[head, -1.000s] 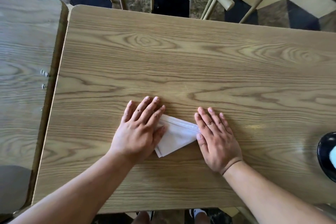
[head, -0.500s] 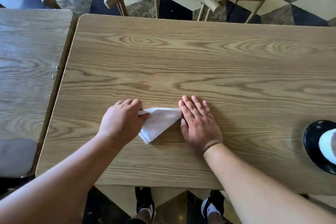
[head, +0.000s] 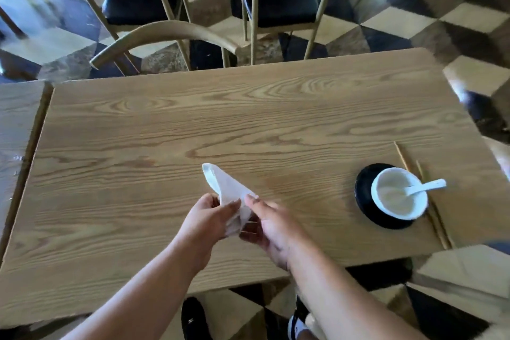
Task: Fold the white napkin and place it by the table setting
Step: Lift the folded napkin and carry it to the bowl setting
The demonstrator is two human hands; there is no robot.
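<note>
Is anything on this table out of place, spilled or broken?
Nothing is spilled or broken. The white bowl sits off-centre on the black plate, toward its right edge, with the spoon leaning out. The chopsticks lie right of the plate. Both hands hold the napkin above the table.

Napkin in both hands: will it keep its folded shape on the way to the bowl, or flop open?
Probably floppy. The napkin looks thin, and its free tip curls above the left hand and right hand. It seems very light, pinched by fingertips only. The folds could loosen once released, so set it flat beside the bowl.
</note>
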